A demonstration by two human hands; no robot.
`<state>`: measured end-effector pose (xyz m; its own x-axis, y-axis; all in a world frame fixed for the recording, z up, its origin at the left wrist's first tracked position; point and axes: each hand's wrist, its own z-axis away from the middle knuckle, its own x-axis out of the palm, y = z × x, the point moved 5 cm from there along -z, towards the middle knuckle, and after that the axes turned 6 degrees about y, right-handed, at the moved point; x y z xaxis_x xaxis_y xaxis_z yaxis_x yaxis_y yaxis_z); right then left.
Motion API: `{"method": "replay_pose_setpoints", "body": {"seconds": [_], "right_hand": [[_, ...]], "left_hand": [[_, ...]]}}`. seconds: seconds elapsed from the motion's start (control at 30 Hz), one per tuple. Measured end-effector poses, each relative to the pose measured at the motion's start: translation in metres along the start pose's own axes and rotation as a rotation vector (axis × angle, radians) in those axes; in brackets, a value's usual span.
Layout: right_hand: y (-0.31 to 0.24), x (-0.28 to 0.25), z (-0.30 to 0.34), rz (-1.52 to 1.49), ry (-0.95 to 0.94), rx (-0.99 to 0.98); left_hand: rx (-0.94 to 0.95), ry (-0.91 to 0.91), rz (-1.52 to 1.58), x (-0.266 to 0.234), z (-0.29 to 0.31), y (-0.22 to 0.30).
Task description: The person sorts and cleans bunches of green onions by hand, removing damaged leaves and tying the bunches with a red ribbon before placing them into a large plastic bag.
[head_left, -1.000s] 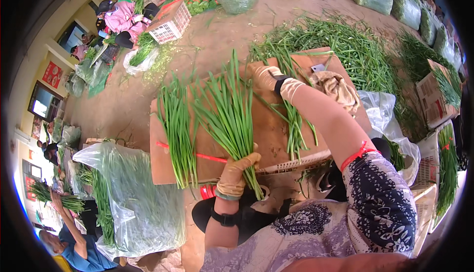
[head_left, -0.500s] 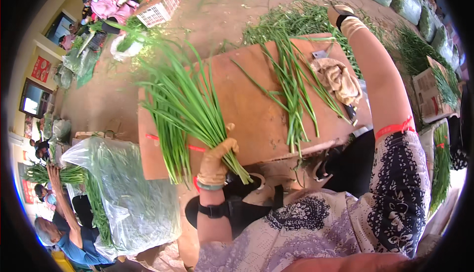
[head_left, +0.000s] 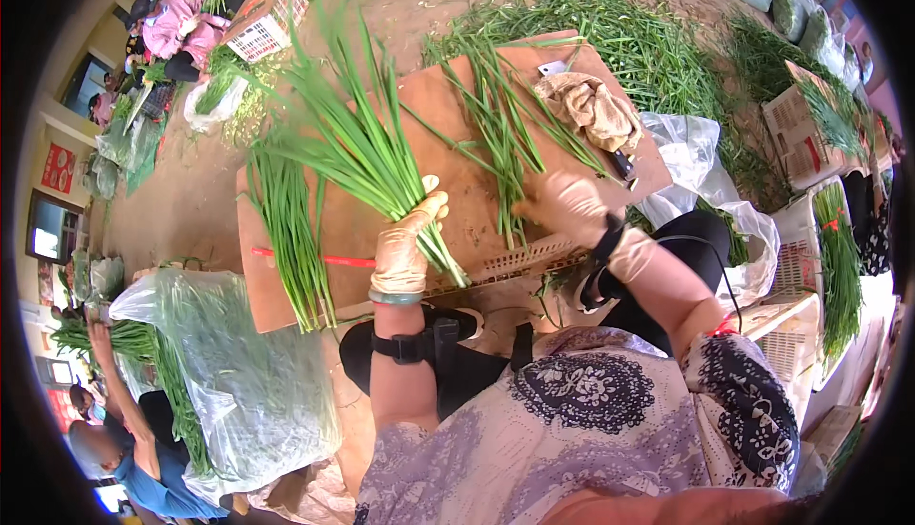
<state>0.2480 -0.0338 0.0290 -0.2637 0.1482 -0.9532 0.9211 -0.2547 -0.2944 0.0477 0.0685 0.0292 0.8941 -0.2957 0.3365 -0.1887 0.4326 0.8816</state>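
My left hand (head_left: 405, 249), in a pale glove, is closed around the lower stems of a bunch of green chives (head_left: 367, 144). The leaves fan up and away over the brown board (head_left: 448, 168). Left of it, a second pile of chives (head_left: 291, 234) lies on the board, with a red strip (head_left: 348, 260) stretching right from it. My right hand (head_left: 567, 209), gloved too, is over the board's near right part, beside loose chives (head_left: 496, 125). Motion smears its fingers, so I cannot make out whether they hold anything.
A crumpled tan cloth (head_left: 596, 111) lies at the board's right, beside a black handle (head_left: 621, 165). Beyond spreads a large heap of greens (head_left: 629, 39). A plastic-wrapped bundle (head_left: 257, 373) stands at the near left, by another person (head_left: 157, 463). Crates (head_left: 796, 249) stand at the right.
My right hand has come back from the far heap to the board's near right side. My left hand still holds the chives; the whole view has shifted somewhat.
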Motion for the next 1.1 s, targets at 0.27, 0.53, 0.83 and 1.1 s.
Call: {"method": "replay_pose_setpoints", "body": {"seconds": [0.27, 0.53, 0.83, 1.1], "right_hand": [[0.066, -0.074, -0.028, -0.111, 0.183, -0.062], [0.038, -0.248, -0.031, 0.557, 0.751, -0.233], [-0.073, -0.131, 0.011, 0.610, 0.662, -0.324], [-0.132, 0.008, 0.054, -0.045, 0.278, -0.466]], "left_hand": [[-0.045, -0.047, 0.119, -0.003, 0.001, -0.011], [-0.043, -0.007, 0.236, -0.021, -0.010, -0.009], [-0.155, -0.093, 0.349, -0.004, -0.015, -0.037], [-0.203, -0.031, 0.251, -0.026, -0.011, -0.044]]}}
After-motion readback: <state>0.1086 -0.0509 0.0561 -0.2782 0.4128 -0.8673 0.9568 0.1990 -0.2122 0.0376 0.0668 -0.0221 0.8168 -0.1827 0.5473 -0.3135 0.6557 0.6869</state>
